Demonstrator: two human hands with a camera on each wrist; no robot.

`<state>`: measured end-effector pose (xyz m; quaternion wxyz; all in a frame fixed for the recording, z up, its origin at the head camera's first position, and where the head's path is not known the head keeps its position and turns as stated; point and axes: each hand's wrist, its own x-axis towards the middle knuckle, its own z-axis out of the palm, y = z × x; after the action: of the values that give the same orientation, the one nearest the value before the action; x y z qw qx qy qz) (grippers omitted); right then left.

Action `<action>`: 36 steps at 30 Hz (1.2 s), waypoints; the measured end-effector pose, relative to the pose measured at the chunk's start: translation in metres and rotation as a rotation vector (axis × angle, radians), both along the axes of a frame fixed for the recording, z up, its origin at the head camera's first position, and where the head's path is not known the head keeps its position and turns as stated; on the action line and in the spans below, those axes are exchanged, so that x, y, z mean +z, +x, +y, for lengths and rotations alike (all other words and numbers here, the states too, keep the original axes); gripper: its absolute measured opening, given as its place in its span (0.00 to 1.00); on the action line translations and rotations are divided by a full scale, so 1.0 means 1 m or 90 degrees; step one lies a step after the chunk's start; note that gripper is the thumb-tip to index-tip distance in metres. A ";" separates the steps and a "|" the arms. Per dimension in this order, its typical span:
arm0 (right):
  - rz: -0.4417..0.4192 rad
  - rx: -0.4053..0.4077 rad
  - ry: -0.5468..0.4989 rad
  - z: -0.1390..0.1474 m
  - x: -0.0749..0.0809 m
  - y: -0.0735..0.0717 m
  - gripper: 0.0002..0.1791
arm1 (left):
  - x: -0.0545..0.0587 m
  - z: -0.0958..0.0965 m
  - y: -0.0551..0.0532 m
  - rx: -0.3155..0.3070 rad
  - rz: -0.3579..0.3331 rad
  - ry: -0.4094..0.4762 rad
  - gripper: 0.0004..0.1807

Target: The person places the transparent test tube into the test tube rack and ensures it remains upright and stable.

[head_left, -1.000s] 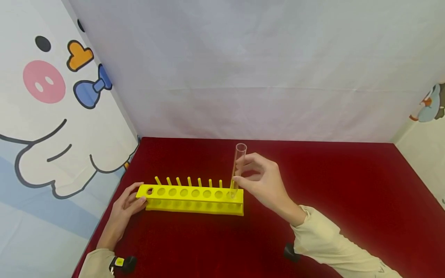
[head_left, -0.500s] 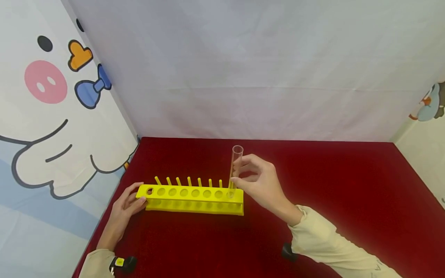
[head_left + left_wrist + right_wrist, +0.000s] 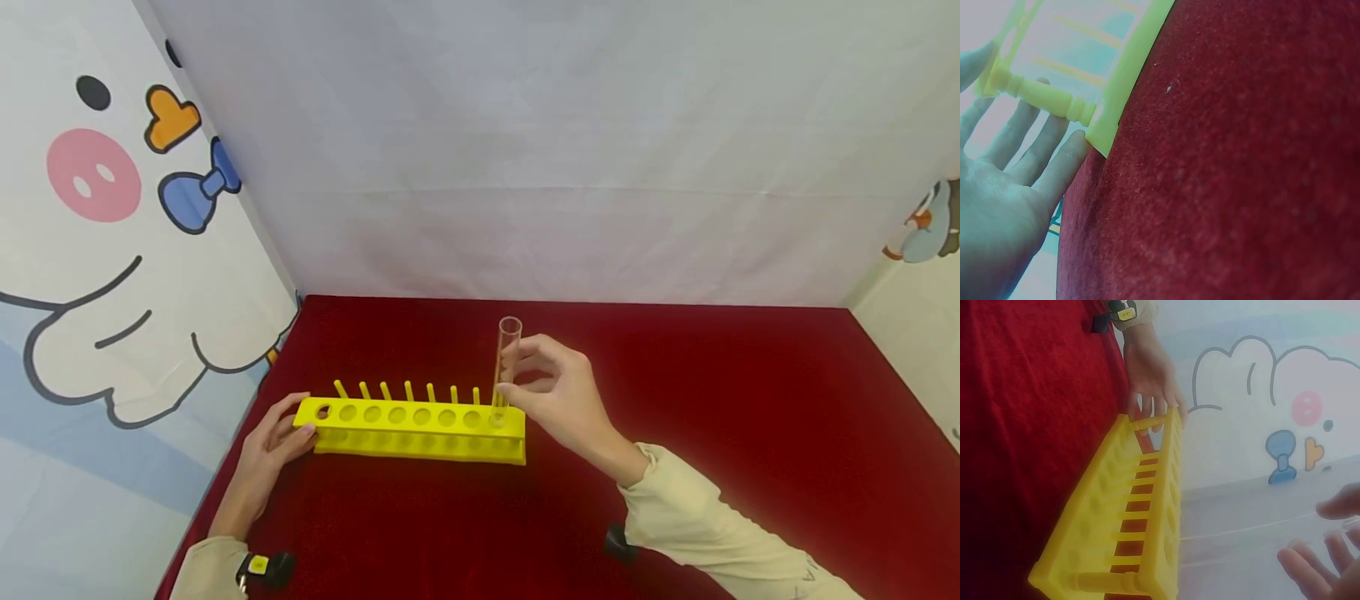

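Observation:
A yellow test tube rack (image 3: 412, 429) stands on the red cloth, with a row of round holes along its top and pegs (image 3: 408, 390) along the back. My left hand (image 3: 264, 446) holds its left end, thumb on the top bar's front edge; in the left wrist view the fingers (image 3: 1060, 162) lie against the end post. A clear glass test tube (image 3: 509, 333) is pinched, nearly upright, between the thumb and fingers of my right hand (image 3: 558, 392). Its lower end overlaps the rightmost hole. In the right wrist view only part of my right hand (image 3: 1322, 562) shows.
The red cloth (image 3: 712, 400) covers the table up to a pale fabric wall (image 3: 570, 167) at the back. A cartoon-printed panel (image 3: 225, 308) stands along the left side, and another printed panel (image 3: 922, 308) along the right.
My right hand has moved slightly left and down with the test tube, which now stands a little more upright over the end hole. The left hand and the rack stay put.

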<state>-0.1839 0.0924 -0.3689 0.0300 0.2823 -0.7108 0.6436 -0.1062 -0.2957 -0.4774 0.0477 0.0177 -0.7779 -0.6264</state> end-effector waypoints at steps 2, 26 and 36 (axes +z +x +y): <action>-0.001 0.000 0.002 0.000 0.000 0.000 0.14 | 0.000 0.000 0.000 0.001 0.000 -0.005 0.28; -0.031 0.004 0.004 -0.002 -0.011 0.001 0.14 | 0.000 0.002 0.000 0.015 -0.007 -0.036 0.29; -0.033 0.005 0.001 -0.002 -0.017 0.001 0.14 | -0.001 0.002 0.000 0.019 -0.005 -0.034 0.29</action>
<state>-0.1830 0.0908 -0.3862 0.0084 0.2684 -0.7108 0.6501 -0.1060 -0.2934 -0.4780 0.0541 0.0304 -0.7942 -0.6045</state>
